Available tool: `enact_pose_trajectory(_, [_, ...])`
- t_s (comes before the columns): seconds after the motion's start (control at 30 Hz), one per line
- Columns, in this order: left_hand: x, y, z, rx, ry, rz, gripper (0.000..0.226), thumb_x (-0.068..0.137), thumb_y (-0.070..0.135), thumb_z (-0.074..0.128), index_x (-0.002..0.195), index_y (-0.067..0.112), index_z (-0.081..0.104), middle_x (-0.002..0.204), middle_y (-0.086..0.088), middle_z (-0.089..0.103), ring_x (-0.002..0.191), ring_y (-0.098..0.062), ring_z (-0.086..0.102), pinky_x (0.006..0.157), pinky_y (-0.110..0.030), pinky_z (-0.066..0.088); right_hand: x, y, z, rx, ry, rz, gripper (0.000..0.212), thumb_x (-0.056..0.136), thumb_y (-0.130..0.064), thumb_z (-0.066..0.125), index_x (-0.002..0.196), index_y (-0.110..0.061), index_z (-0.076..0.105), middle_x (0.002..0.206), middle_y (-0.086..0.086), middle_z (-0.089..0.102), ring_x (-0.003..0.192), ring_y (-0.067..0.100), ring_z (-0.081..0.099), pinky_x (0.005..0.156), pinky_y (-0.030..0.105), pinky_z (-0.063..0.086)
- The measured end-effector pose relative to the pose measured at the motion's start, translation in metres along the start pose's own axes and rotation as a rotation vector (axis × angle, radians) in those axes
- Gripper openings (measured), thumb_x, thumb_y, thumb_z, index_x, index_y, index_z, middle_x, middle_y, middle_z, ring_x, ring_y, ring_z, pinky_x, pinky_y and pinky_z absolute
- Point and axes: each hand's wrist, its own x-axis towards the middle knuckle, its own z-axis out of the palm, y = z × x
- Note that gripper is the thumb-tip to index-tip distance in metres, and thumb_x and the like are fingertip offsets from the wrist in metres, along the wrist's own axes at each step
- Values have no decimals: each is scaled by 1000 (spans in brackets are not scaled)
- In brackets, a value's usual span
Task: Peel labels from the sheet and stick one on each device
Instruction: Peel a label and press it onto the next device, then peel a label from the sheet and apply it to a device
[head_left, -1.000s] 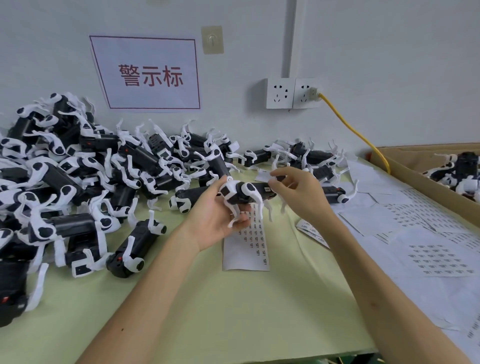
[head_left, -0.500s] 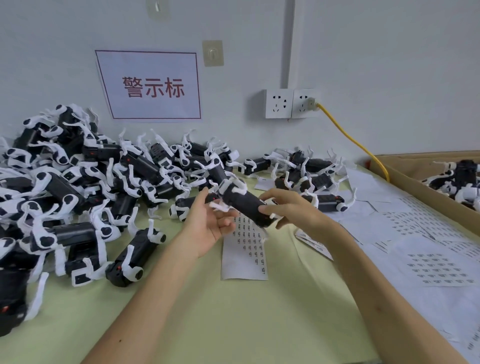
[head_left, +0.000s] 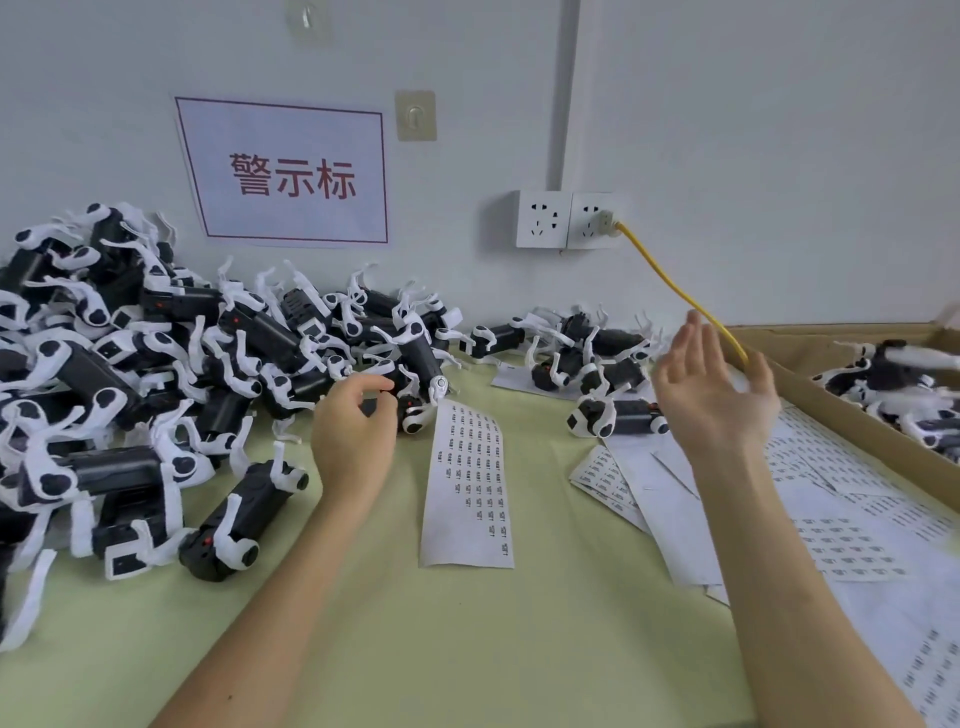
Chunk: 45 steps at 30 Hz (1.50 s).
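A white label sheet (head_left: 467, 483) with rows of small printed labels lies flat on the green table. Left of it, black devices with white legs (head_left: 156, 364) are heaped in a big pile. My left hand (head_left: 356, 431) hovers at the pile's right edge, fingers loosely curled beside a device (head_left: 418, 402), with no clear grip on it. Raised over the papers on the right, my right hand (head_left: 714, 387) is spread wide and holds nothing. A blurred device (head_left: 919, 358) is in the air over the cardboard box (head_left: 810, 384).
More devices (head_left: 597, 358) lie at the back by the wall. Loose label sheets (head_left: 831, 499) cover the table's right side. Other devices lie in the box. A yellow cable (head_left: 675, 286) runs from the wall socket (head_left: 566, 218) down past my right hand.
Both hands held one device over the sheet. It has since left them: my right hand swung right and opened, the device flies toward the box, and my left hand moved back toward the pile.
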Motion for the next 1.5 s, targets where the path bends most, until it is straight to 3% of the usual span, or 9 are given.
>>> enact_pose_trajectory(0.2, [5, -19, -3, 829, -238, 160, 56, 93, 31, 65, 147, 23, 51, 156, 2, 44, 142, -24, 33, 107, -50, 34, 1, 52, 10, -699, 98, 104, 23, 97, -23, 53, 110, -11, 67, 80, 1, 66, 60, 15, 52, 58, 24, 41])
enact_pose_trajectory(0.33, [4, -22, -2, 857, -200, 147, 54, 90, 24, 67, 143, 25, 54, 151, 1, 48, 131, -28, 40, 104, -47, 33, -11, 89, -1, -1224, 55, -2, 16, 94, -9, 56, 91, -13, 71, 64, -3, 64, 54, 12, 54, 54, 22, 42])
enact_pose_trajectory(0.53, [6, -22, -1, 827, -117, 135, 48, 86, 20, 72, 131, 30, 62, 126, 0, 53, 115, -27, 49, 94, -40, 36, -35, 126, -17, -1807, -386, -203, 23, 94, -4, 56, 89, -22, 70, 67, -3, 66, 51, 5, 52, 47, 16, 40])
enact_pose_trajectory(0.87, [13, -24, -10, 436, -45, 76, 24, 87, 2, 71, 98, 24, 74, 103, -1, 59, 91, -21, 62, 65, -23, 39, -49, 141, -29, -1954, -577, -136, 23, 90, -11, 55, 89, -29, 70, 57, -15, 56, 51, 7, 46, 55, 32, 44])
enact_pose_trajectory(0.97, [13, -17, -10, 154, -97, 52, 25, 88, -2, 64, 81, 21, 73, 82, 2, 66, 70, -11, 61, 60, -20, 43, -49, 141, -27, -1990, -602, -197, 22, 90, -12, 58, 92, -29, 70, 79, -13, 64, 68, 9, 58, 67, 40, 54])
enact_pose_trajectory(1.07, [10, -11, -8, 7, -121, 29, 20, 91, 3, 60, 85, 19, 70, 68, -2, 67, 54, -28, 62, 56, -32, 46, -47, 142, -29, -2022, -623, -216, 25, 89, -11, 62, 107, -28, 67, 96, -14, 58, 79, 8, 59, 75, 40, 54])
enact_pose_trajectory(1.27, [9, 0, -13, -150, -18, 54, 25, 94, -1, 55, 86, 18, 68, 52, -15, 55, 42, -19, 40, 38, -27, 35, -44, 144, -36, -2101, -772, -140, 56, 88, -19, 71, 139, -31, 54, 134, -15, 48, 116, 6, 53, 86, 10, 39])
enact_pose_trajectory(1.37, [7, 6, -14, -239, -14, 19, 25, 96, -1, 54, 89, 19, 68, 49, -8, 57, 43, -17, 49, 37, -25, 44, -47, 146, -35, -2137, -865, -134, 67, 83, -15, 73, 144, -29, 51, 148, -10, 42, 129, 16, 49, 104, 30, 43])
enact_pose_trajectory(1.5, [11, 9, -15, -396, -23, -178, 20, 97, 1, 57, 94, 16, 70, 46, 3, 54, 39, -10, 44, 35, -20, 31, -47, 145, -32, -2117, -860, -250, 66, 75, -1, 71, 137, -22, 60, 150, 0, 43, 131, 25, 49, 101, 32, 43])
